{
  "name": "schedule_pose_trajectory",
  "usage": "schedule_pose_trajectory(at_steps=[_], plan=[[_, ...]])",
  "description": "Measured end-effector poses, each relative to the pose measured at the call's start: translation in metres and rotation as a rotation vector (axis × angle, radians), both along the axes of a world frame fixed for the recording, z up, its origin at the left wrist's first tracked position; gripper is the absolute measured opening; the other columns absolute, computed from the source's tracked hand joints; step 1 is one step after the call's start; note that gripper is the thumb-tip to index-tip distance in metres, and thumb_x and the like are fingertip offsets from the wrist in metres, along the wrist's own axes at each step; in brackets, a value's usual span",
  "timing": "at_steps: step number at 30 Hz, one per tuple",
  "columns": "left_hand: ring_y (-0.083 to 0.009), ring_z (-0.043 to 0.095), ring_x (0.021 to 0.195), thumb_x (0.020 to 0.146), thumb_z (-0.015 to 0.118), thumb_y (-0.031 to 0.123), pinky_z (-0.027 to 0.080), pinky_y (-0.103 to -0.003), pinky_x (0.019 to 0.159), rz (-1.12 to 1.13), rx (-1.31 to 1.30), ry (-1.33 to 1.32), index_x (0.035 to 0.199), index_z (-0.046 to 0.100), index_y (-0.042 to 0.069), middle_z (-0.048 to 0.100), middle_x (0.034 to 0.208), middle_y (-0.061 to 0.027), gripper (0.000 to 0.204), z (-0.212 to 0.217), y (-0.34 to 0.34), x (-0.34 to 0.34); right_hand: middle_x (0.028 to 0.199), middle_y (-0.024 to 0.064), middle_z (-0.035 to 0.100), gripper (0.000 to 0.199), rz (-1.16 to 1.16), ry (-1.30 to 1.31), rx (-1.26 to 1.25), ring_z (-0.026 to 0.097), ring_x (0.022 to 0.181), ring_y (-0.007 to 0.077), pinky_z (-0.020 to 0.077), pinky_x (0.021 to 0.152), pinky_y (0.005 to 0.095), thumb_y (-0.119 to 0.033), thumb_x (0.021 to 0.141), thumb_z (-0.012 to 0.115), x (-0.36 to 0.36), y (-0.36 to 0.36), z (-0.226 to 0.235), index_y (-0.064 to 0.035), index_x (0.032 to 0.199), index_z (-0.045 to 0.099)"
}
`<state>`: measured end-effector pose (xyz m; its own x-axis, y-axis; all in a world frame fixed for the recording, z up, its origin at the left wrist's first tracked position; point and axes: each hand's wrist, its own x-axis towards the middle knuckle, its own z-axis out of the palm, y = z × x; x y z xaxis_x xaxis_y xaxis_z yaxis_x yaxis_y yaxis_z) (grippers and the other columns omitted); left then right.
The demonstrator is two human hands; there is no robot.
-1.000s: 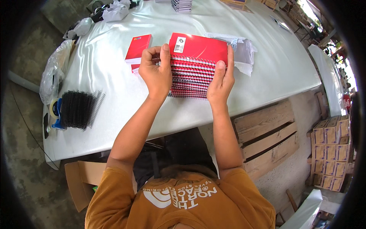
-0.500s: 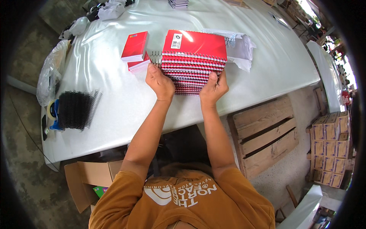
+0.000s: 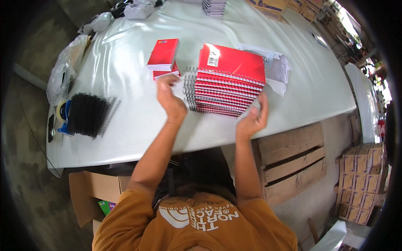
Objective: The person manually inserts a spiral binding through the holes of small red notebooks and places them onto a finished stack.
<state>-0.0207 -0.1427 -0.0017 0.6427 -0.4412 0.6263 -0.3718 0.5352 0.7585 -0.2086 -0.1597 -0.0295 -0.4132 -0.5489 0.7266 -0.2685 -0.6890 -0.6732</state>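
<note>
Hovering just beside the stack of red spiral notebooks [image 3: 229,81] lying mid-table [image 3: 125,138], the left hand [image 3: 169,98] and right hand [image 3: 253,119] are both showing loosened, empty fingers; squaring the stack well is calling for even pressure from both sides.

Bare white table [image 3: 125,125] lies open between the pile of black binding coils [image 3: 86,115] and the stack of red spiral notebooks [image 3: 228,81] — wide passage there. Behind, two small red notebooks [image 3: 163,56] and crumpled plastic wrap [image 3: 276,69] crowd the stack's flanks.
</note>
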Motion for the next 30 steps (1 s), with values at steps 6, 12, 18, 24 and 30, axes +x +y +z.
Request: schedule_pose_trajectory(at_steps=[6,12,18,24,30], plan=[[-0.0281,0.053,0.106,0.075,0.055,0.004,0.038,-0.038,0.094,0.282,0.432,-1.112,0.113,0.056,0.007,0.058,0.114,-0.0114,0.038,0.024,-0.031,0.116,0.106,0.0208,0.055,0.044,-0.012,0.161,-0.182,0.051,0.102,0.0292,0.0386,0.092,0.0417,-0.027,0.093,0.041,0.004,0.049,0.014,0.0083,0.119,0.044],[-0.0184,0.058,0.089,0.080,0.056,0.015,0.041,-0.038,0.083,0.295,0.632,-1.363,0.107,0.062,0.016,0.062,0.095,-0.0009,0.027,0.017,0.021,0.099,0.123,0.0195,0.050,0.047,0.876,0.091,0.274,0.051,0.103,0.0265,0.0394,0.090,0.0393,-0.024,0.091,0.051,0.049,0.092,0.003,0.0051,0.126,0.040],[-0.0187,0.060,0.078,0.073,0.063,0.019,0.045,-0.035,0.070,-0.038,0.756,-1.256,0.096,0.065,0.010,0.059,0.081,-0.0037,0.025,0.001,0.149,0.023,0.120,0.0141,0.054,0.052,1.244,-0.494,0.903,0.052,0.106,0.0164,0.0409,0.092,0.0312,-0.027,0.091,0.057,0.099,0.109,-0.008,0.0050,0.129,0.042],[-0.0259,0.059,0.082,0.080,0.063,0.020,0.043,-0.040,0.076,0.561,1.071,-0.812,0.095,0.063,0.008,0.062,0.084,-0.0063,0.019,-0.013,0.174,0.176,0.102,0.0089,0.065,0.024,1.099,0.212,0.616,0.058,0.090,0.0095,0.0460,0.082,0.0247,-0.006,0.088,0.057,0.062,0.069,0.007,0.0029,0.111,0.060],[-0.0319,0.059,0.076,0.088,0.057,0.024,0.045,-0.039,0.068,0.554,1.204,-0.597,0.105,0.054,0.007,0.061,0.090,-0.0116,0.024,-0.027,0.190,0.175,0.103,0.0097,0.067,0.026,1.291,0.351,0.602,0.060,0.093,0.0104,0.0460,0.082,0.0232,0.000,0.086,0.059,0.067,0.064,-0.011,0.0001,0.112,0.061]])
